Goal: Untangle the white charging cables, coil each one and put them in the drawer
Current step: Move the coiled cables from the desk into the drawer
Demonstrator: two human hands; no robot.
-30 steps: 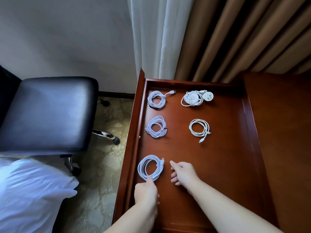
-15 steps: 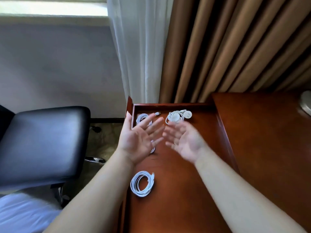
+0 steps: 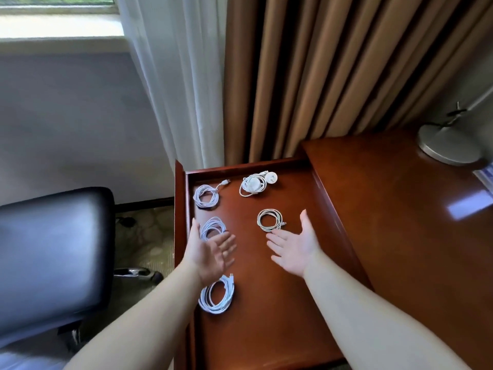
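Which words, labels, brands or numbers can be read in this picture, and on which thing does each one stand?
No text can be read.
White cables in the drawer: no print is visible.
Blue and white paper at the right edge of the desk: it may carry print, but it is too blurred and cut off to read.
Lamp base: no marking shows.

I counted five white cables, all coiled and lying flat in the open wooden drawer. Three sat in a row along its left edge: the corner coil at the far-left corner with its plug poking out, the middle coil partly hidden from me, and the bigger near coil. The adapter bundle lay by the far edge, and the thin coil sat mid-drawer.
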